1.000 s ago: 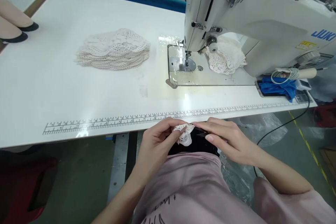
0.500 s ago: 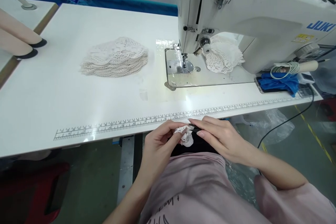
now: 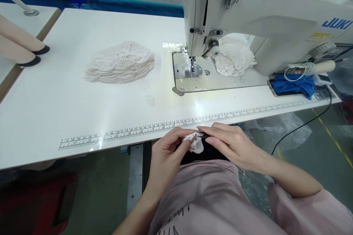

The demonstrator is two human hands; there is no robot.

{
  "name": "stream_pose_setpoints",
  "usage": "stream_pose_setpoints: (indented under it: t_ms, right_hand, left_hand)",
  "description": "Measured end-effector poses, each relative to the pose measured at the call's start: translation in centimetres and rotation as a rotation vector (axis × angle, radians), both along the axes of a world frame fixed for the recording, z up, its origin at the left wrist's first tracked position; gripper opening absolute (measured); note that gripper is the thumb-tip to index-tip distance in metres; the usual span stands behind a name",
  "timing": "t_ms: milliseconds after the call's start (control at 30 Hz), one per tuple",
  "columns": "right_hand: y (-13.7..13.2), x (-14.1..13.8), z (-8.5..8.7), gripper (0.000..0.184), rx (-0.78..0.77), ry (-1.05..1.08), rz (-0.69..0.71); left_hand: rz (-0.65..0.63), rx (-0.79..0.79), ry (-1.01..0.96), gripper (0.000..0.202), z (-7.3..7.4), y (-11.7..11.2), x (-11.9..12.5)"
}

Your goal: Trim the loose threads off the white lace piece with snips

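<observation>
While the person's pink shirt point(image 3: 209, 198) fills the bottom centre of the frame, the left hand point(image 3: 168, 148) sits just above it, thumb and fingers closed in a pinch on a small bunched lace piece point(image 3: 197, 145) at lower centre. Just right of that, the right hand point(image 3: 234, 145) is partly curled, thumb and fingers close together around a slim dark tool point(image 3: 204, 136) whose tip is at the lace; it may be snips, but the fingers hide most of it. Beyond the hands, a printed ruler point(image 3: 154, 127) runs along the near edge of the white table point(image 3: 132, 106). At the right, blue cloth point(image 3: 293, 85) lies bunched. Farther back, a lace stack point(image 3: 121, 64) lies left of centre, and more lace point(image 3: 234, 60) rests under the arm of the sewing machine point(image 3: 275, 11), upper right.
</observation>
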State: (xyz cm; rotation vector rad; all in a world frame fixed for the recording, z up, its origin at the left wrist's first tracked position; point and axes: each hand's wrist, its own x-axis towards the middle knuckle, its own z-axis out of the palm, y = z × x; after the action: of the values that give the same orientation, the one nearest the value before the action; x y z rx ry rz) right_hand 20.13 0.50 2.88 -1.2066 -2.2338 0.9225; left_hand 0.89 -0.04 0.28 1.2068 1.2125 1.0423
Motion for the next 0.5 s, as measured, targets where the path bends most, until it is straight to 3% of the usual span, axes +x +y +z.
stream_pose_setpoints:
  t_ms: [500]
  right_hand:
    - [0.05, -0.10, -0.41, 0.033, -0.052, 0.124, -0.045]
  left_hand:
    - [-0.019, -0.022, -0.026, 0.009, -0.17, 0.06, 0.14]
